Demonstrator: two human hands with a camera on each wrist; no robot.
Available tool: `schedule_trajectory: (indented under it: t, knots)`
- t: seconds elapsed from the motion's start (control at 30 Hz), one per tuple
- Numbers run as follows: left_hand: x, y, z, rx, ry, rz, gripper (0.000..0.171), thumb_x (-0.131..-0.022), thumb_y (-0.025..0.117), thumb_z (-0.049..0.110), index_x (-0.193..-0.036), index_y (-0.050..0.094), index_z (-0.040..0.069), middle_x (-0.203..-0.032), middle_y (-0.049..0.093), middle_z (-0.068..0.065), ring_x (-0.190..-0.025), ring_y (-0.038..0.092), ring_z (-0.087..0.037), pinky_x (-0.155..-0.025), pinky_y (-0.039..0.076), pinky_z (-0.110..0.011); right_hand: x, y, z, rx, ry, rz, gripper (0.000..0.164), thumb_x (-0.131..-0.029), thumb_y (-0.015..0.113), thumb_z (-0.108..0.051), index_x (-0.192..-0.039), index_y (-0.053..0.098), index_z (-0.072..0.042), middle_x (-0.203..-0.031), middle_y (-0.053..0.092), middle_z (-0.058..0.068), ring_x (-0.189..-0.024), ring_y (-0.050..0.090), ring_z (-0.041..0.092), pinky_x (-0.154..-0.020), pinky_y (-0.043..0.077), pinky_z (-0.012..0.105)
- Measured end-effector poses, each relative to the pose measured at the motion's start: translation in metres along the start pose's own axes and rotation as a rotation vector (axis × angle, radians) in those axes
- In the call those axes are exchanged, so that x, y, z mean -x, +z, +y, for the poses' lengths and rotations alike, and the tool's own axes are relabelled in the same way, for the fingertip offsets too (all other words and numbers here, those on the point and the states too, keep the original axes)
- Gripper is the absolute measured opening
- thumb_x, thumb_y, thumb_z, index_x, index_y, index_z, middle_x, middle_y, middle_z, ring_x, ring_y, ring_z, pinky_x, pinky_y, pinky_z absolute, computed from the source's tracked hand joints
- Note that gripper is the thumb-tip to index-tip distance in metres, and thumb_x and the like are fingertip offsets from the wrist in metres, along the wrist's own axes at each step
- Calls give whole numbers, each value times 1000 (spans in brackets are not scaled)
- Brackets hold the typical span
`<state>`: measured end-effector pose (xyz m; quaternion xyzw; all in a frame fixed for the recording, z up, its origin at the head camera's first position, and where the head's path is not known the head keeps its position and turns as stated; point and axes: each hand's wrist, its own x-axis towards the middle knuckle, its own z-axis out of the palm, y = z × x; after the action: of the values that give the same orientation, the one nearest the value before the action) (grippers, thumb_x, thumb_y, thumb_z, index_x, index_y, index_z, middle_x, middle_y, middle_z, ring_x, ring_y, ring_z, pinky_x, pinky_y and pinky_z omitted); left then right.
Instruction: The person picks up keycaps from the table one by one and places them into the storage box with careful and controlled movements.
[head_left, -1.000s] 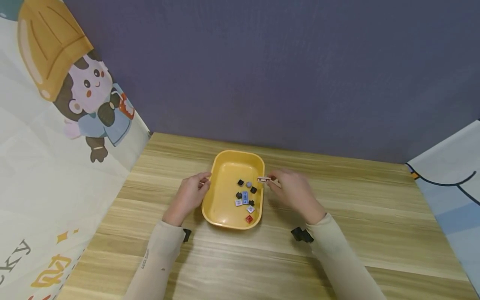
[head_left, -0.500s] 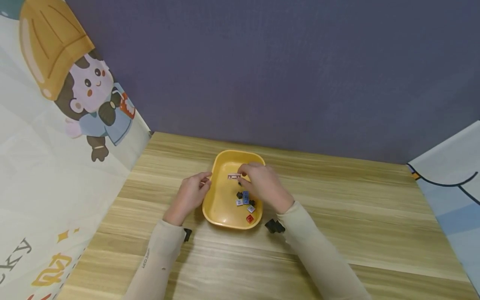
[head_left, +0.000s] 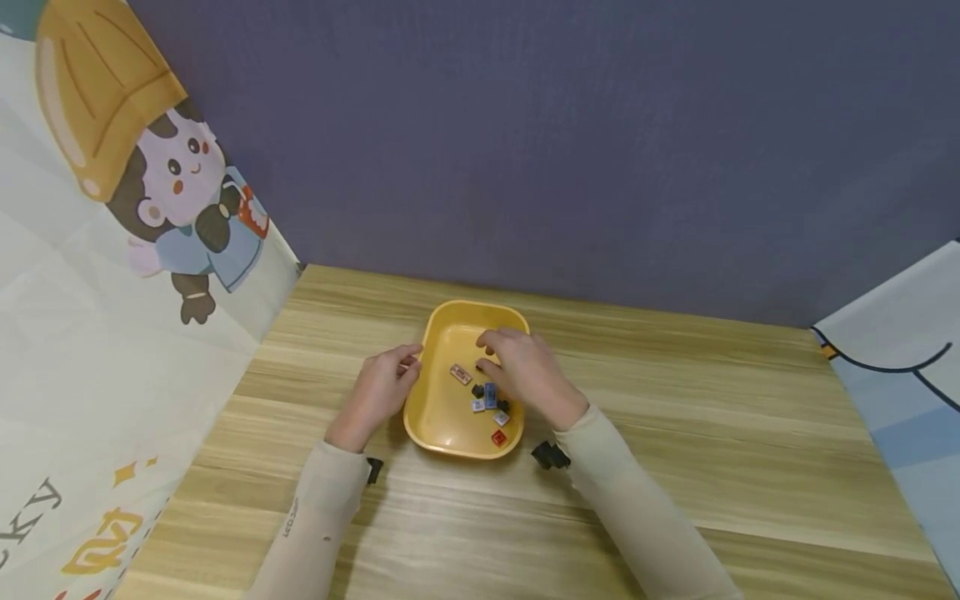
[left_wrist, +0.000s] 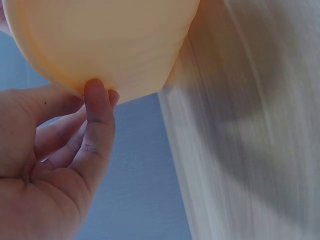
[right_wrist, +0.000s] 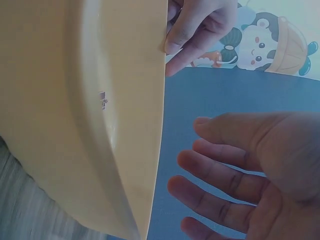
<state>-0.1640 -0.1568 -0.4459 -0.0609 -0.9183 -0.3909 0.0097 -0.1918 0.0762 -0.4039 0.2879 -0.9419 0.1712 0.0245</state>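
Note:
A yellow plastic tray (head_left: 438, 421) holds several small pieces. My left hand (head_left: 373, 398) pinches its left rim; in the left wrist view the fingers (left_wrist: 97, 115) press against the outer wall. Over the tray's right side hangs my right hand (head_left: 531, 377), fingers spread and holding nothing, as the right wrist view confirms. A pinkish printed tile (head_left: 461, 374) lies on the tray floor, left of that hand. Nearby are a blue printed tile (head_left: 491, 395), white tiles (head_left: 501, 419), a red tile (head_left: 498, 438) and black pieces (head_left: 477, 390). My right hand hides some pieces.
The tray stands on a wood-grain table (head_left: 712, 433). Behind the table rises a dark blue partition (head_left: 562, 150). A cartoon-printed sheet (head_left: 67, 333) hangs at the left. Black wrist mounts (head_left: 551, 455) sit under the sleeves.
My right hand moved left from the tray's right rim to over its inside and let go of the pinkish tile, which now lies on the tray floor. The left hand stayed put.

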Motion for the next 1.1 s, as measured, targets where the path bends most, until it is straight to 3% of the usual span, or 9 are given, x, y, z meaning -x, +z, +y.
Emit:
schedule_trajectory:
  t: [0.3, 0.73, 0.93, 1.1]
  knots:
    - [-2, 1, 0, -10, 1, -11, 34, -100, 61, 6, -132, 61, -3, -109, 69, -18, -96, 69, -29, -78, 60, -36, 7, 1, 6, -6, -7, 31, 26, -93, 73, -19, -116, 70, -8, -101, 70, 4, -86, 65, 20, -83, 54, 44]
    - [1, -3, -2, -72, 79, 7, 34, -99, 61, 8, -131, 61, -3, -115, 65, -20, -93, 68, -29, -75, 60, -38, 24, -7, 11, -14, 18, 82, 26, -93, 74, -20, -114, 70, -6, -105, 71, 8, -90, 67, 23, -81, 55, 45]
    - [5, -8, 10, -158, 129, 59, 38, -99, 64, 16, -133, 61, 0, -127, 61, -21, -110, 62, -36, -92, 54, -48, 40, -12, 21, -10, 29, 124, 25, -93, 73, -19, -114, 71, -5, -110, 70, 9, -91, 68, 23, -82, 56, 43]
    - [12, -3, 30, -222, 210, 39, 41, -99, 64, 22, -131, 61, -3, -131, 59, -25, -121, 55, -42, -104, 45, -54, 55, -16, 32, -16, 71, 143, 29, -93, 73, -21, -116, 70, -4, -112, 70, 10, -93, 68, 26, -84, 56, 46]
